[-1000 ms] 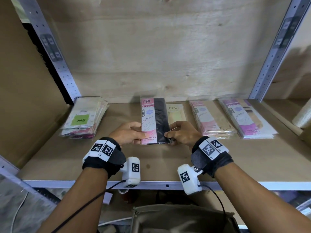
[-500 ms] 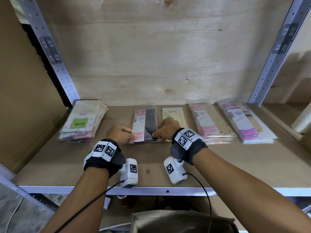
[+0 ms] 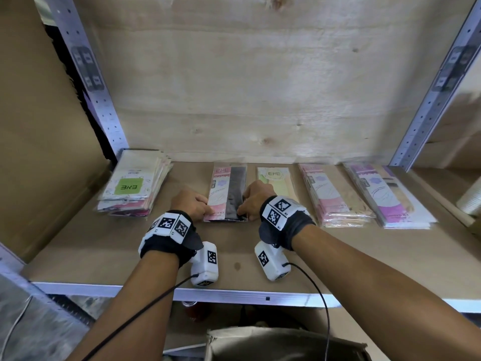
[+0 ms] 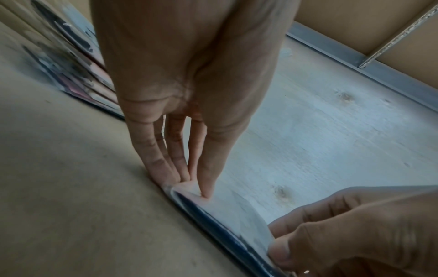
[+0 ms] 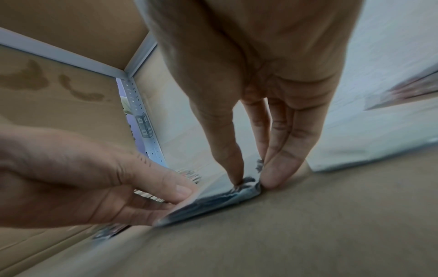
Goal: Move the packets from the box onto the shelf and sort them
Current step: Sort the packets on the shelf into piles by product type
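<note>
A pink and black packet [image 3: 227, 194] lies on the wooden shelf [image 3: 338, 256], between a mixed stack and a yellow-green packet. My left hand [image 3: 201, 209] pinches its near left corner, thumb on top and fingers at the edge, as the left wrist view shows for the left hand [image 4: 193, 187] on the packet [image 4: 227, 211]. My right hand [image 3: 244, 205] pinches the near right corner; in the right wrist view the right hand [image 5: 251, 182] grips the packet [image 5: 213, 200]. The box [image 3: 281, 345] stands below the shelf, its inside hidden.
On the shelf lie a mixed stack of packets [image 3: 130, 190] at the left, a yellow-green packet [image 3: 277, 178], a pink stack [image 3: 335, 201] and a purple stack [image 3: 387, 196]. A white roll [image 3: 471, 201] sits at the far right. Metal uprights [image 3: 88, 82] flank the bay.
Both hands have carried the pink and black packet farther back and a little left, and lowered it flat onto the shelf beside the yellow-green packet.
</note>
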`<state>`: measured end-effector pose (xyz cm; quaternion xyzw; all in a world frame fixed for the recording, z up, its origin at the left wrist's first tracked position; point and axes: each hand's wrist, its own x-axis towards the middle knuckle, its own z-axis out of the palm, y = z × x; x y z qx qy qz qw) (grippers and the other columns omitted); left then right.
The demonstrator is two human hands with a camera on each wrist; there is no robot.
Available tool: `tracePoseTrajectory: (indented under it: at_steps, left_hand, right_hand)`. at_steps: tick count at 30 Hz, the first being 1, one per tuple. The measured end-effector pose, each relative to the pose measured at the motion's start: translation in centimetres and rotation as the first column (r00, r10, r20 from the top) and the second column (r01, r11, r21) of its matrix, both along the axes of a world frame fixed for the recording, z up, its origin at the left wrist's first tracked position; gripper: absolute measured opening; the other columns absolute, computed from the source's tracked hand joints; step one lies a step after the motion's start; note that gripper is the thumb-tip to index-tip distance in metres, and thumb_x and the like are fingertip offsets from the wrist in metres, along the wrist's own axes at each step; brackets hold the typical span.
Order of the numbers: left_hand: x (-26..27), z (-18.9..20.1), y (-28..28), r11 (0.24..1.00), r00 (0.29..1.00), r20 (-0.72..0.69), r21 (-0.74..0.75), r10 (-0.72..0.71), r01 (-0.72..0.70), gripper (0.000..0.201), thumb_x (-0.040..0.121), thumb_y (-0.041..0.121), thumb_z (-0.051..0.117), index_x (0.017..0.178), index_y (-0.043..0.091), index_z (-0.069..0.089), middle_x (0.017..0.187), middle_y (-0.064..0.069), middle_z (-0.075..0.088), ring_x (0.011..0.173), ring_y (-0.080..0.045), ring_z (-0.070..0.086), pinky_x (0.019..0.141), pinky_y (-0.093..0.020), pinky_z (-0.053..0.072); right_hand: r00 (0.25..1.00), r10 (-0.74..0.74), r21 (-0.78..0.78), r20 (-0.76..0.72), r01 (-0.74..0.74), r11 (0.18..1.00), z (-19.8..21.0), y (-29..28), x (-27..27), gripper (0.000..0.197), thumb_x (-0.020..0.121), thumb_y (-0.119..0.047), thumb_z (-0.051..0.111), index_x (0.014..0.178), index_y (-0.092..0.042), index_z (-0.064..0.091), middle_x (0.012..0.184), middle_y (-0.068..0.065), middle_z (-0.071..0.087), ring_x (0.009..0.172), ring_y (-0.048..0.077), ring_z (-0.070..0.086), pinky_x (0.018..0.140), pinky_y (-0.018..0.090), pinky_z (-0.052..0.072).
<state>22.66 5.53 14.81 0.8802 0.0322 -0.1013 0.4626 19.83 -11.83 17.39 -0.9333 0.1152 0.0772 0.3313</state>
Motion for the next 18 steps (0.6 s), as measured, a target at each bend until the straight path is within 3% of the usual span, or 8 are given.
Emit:
tracePoseTrajectory:
  at_steps: [4, 12, 14, 16, 18]
  left_hand:
    - [-0.3, 0.4, -0.1, 0.999, 1.0, 0.002, 0.031, 0.015, -0.015, 0.028, 0.074, 0.001, 0.083, 0.101, 0.003, 0.079, 0.108, -0.014, 0.075, 0.105, -0.033, 0.07, 0.098, -0.042, 0.055]
    - [-1.0, 1.0, -0.2, 0.997, 0.999, 0.026, 0.068, 0.021, -0.023, 0.023, 0.078, 0.004, 0.08, 0.101, 0.002, 0.078, 0.107, -0.014, 0.076, 0.1, -0.031, 0.071, 0.092, -0.038, 0.058]
    - [-1.1, 1.3, -0.1, 0.995, 0.999, 0.051, 0.101, 0.015, -0.02, 0.021, 0.081, 0.008, 0.077, 0.1, 0.001, 0.078, 0.105, -0.013, 0.076, 0.091, -0.028, 0.069, 0.087, -0.037, 0.056]
    - [-1.1, 1.9, 0.3, 0.988, 0.995, 0.099, 0.152, 0.024, -0.039, 0.02, 0.083, 0.014, 0.077, 0.1, 0.003, 0.077, 0.102, -0.005, 0.073, 0.095, -0.026, 0.066, 0.084, -0.033, 0.052]
    - [-1.1, 2.6, 1.0, 0.986, 0.985, 0.17, 0.155, 0.04, -0.066, 0.011, 0.085, 0.018, 0.076, 0.095, 0.012, 0.075, 0.095, -0.001, 0.065, 0.095, -0.024, 0.063, 0.081, -0.027, 0.046]
  right_hand:
    - [1.0, -0.015, -0.006, -0.004, 0.015, 1.0, 0.0, 0.1, 0.0, 0.029, 0.079, -0.007, 0.074, 0.106, 0.003, 0.066, 0.107, 0.018, 0.069, 0.095, 0.029, 0.07, 0.083, 0.04, 0.06]
    - [1.0, 0.0, -0.021, -0.027, 0.0, 1.0, -0.1, 0.1, 0.1, 0.031, 0.077, -0.011, 0.077, 0.104, 0.002, 0.068, 0.105, 0.016, 0.07, 0.093, 0.028, 0.071, 0.082, 0.04, 0.06]
    - [1.0, 0.007, -0.036, -0.031, -0.008, 0.999, 0.0, 0.1, 0.0, 0.035, 0.075, -0.016, 0.079, 0.104, 0.0, 0.068, 0.104, 0.014, 0.069, 0.091, 0.026, 0.07, 0.08, 0.036, 0.06]
    - [1.0, 0.015, -0.065, -0.01, -0.016, 0.998, 0.3, 0.0, 0.0, 0.04, 0.075, -0.021, 0.08, 0.108, -0.003, 0.066, 0.105, 0.01, 0.066, 0.089, 0.024, 0.066, 0.074, 0.03, 0.056]
    - [0.999, 0.021, -0.081, 0.033, -0.018, 0.997, 0.8, -0.1, 0.2, 0.044, 0.078, -0.024, 0.077, 0.116, -0.005, 0.061, 0.111, 0.008, 0.061, 0.096, 0.024, 0.063, 0.076, 0.03, 0.054]
